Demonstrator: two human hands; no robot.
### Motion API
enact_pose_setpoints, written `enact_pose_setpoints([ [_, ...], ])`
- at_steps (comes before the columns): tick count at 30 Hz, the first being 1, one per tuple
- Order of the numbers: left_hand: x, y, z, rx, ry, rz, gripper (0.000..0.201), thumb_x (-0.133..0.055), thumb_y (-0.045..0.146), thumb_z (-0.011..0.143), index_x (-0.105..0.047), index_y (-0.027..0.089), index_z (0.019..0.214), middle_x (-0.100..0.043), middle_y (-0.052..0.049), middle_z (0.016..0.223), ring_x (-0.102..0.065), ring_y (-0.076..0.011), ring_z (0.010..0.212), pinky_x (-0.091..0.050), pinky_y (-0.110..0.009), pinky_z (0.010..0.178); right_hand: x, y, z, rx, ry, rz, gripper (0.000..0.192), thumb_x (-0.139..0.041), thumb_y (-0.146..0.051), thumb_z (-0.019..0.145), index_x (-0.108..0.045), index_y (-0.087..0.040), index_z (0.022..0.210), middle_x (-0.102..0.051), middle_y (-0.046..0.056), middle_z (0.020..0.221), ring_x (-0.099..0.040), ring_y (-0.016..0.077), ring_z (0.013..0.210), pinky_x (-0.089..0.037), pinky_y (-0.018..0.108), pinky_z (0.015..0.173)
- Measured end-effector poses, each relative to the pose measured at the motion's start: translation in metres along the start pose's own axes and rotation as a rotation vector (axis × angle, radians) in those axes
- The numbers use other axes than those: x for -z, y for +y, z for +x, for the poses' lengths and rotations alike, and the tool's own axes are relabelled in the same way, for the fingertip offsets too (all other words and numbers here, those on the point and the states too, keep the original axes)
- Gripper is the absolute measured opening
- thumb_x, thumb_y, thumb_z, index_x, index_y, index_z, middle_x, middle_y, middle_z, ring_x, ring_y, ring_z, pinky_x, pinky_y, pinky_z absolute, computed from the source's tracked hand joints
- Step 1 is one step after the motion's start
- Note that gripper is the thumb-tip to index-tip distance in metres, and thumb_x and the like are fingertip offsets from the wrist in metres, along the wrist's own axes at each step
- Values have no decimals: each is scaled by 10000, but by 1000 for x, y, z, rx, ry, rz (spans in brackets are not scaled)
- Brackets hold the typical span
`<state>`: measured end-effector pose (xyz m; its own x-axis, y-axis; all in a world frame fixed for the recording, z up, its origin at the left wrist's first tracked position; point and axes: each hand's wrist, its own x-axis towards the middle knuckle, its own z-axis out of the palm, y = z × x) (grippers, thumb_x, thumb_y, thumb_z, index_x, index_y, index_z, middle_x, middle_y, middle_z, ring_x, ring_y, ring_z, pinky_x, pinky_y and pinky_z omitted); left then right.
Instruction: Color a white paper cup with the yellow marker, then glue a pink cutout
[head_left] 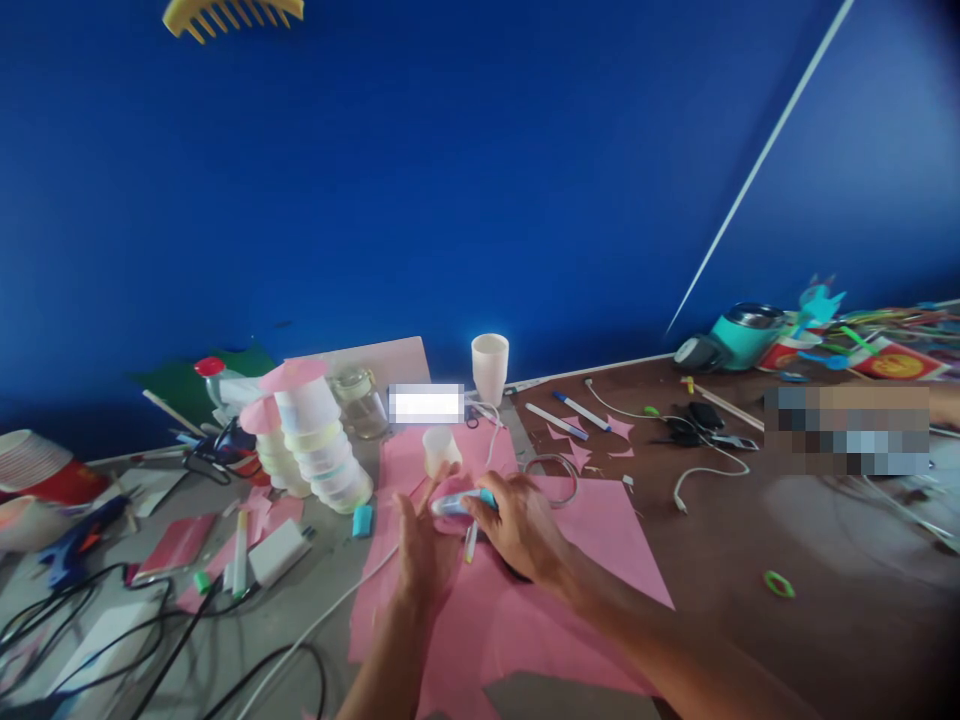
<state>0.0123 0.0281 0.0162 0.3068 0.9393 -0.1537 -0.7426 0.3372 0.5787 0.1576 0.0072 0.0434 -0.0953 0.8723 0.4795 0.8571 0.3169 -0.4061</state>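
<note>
A: Head view, go. Hands?

B: Left hand (pixel 421 545) lies flat on the pink paper sheet (pixel 585 540), fingers stretched out and apart, gripping nothing. One fingertip touches the pale blue tool (pixel 457 503).

A: Right?

B: Right hand (pixel 521 528) is over the same sheet, fingers curled down onto the teal end of that blue tool. Grip looks closed on it, though the frame is blurry. A white pen (pixel 470 543) pokes out just under the hand, and something dark sits below the palm; can't tell what.

A: Where is the tool exactly?

B: Lying across the pink sheet between the two hands, near the middle of the bench (pixel 750 560).

A: Around it?

B: Small translucent cup (pixel 441 450) on the sheet just beyond the fingers. A taller white cup (pixel 490 368) stands further back by the blue wall. Stack of clear tubs (pixel 322 450) with a pink lid is left of the sheet, a teal eraser (pixel 362 520) beside it. Wire ring (pixel 559 475) at the sheet's right edge.

A: Far stuff?

B: Blue glue gun (pixel 75 545) and black cables far left. Pink star scraps (pixel 619 428), markers and a white cable to the right. Teal mug (pixel 746 335) on its side far right. Green loop (pixel 778 583) alone on the brown surface.
</note>
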Motion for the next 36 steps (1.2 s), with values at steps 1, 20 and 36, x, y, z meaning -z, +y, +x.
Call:
enact_pose_setpoints([
  [1, -1, -1, 0, 3, -2, -7, 689, -549, 714, 851, -723, 152, 1210, -753, -148, 1169, -671, -322, 1127, -452, -477, 1072, 1, 0, 1, 48, 9, 36, 182, -523, -327, 1007, -632, -208, 924, -743, 18, 720, -658, 181, 672, -386, 299, 716],
  [20, -8, -4, -3, 29, 25, -102, 691, -616, 705, 812, -736, 133, 1180, -757, -174, 1148, -626, -383, 1211, -410, -542, 1101, -5, 7, 3, -1, 62, -85, 322, -562, -431, 985, -637, -211, 761, -684, 10, 554, -609, 185, 538, -371, 308, 660],
  [36, 2, 8, 1, 152, 19, -89, 692, -528, 643, 907, -734, 36, 1168, -758, -221, 1126, -715, -331, 1039, -595, -366, 806, 11, -2, 2, 361, -40, 28, 96, -585, -266, 970, -643, -195, 941, -757, 41, 836, -674, 190, 758, -383, 345, 805],
])
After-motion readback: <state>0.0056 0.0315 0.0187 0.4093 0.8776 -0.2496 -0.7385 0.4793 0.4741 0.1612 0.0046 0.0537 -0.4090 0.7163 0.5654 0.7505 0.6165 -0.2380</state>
